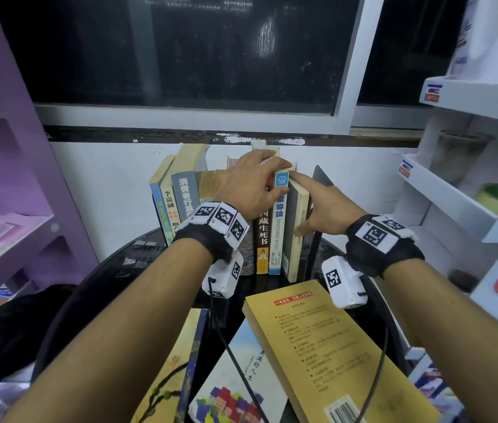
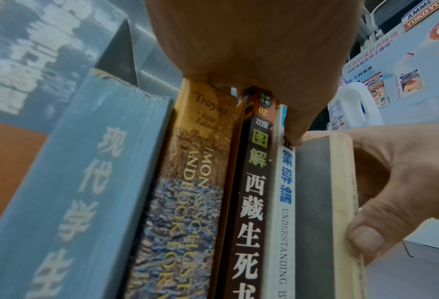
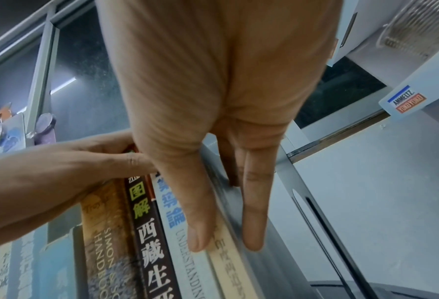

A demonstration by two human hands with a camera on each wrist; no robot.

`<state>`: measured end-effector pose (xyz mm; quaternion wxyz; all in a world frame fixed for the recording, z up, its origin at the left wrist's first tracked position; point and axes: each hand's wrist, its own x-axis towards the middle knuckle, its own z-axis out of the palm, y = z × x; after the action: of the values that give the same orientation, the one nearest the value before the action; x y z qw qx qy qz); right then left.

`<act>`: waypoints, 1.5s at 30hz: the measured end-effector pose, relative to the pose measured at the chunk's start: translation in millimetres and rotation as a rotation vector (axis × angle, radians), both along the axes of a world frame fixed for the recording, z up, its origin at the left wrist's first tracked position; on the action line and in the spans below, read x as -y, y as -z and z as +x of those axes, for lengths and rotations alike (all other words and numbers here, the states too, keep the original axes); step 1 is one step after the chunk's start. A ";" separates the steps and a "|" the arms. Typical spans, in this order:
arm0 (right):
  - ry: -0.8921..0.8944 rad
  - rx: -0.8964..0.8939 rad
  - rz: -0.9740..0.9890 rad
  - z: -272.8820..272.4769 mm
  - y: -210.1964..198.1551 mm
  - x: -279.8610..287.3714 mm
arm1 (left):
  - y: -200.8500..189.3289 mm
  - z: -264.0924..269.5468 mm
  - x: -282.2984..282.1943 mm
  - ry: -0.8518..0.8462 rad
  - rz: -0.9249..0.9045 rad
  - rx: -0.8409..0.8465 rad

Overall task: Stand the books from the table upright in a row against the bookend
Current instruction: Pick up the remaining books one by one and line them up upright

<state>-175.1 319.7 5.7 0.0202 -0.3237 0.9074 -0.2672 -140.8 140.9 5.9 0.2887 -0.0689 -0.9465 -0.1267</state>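
Lying flat at the near edge of the dark round surface [image 1: 110, 270], a yellow book [image 1: 330, 346] and two more beside it wait their turn, within easy reach of the row. Beyond them, the right hand [image 1: 324, 209] grasps the grey-spined book [image 1: 295, 233], thumb on its fore-edge and fingers flat along its far cover, apparently to slide it upright into the last place. That book stands just beside the dark bookend [image 1: 318, 209], which rises to its right; whether the two touch I cannot tell. The left hand [image 1: 247, 184] curls over the tops of the standing books [image 1: 267, 236], gripping them, probably to keep the row from toppling while the newcomer is pressed in. Farther left, three books [image 1: 174, 203] lean slightly.
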 end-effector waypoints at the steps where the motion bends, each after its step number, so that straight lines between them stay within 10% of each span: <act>1: 0.000 0.003 -0.026 1.2 1.0 0.3 | 0.0 0.0 -0.3 -0.002 0.002 -0.001; 45: -0.009 -0.076 -0.115 -11.9 14.2 17.9 | 0.5 3.7 0.3 0.005 0.019 -0.020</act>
<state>-187.1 301.7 -8.6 -0.0316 -0.3383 0.8893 -0.3063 -137.1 140.6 5.4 0.2987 -0.0697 -0.9420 -0.1359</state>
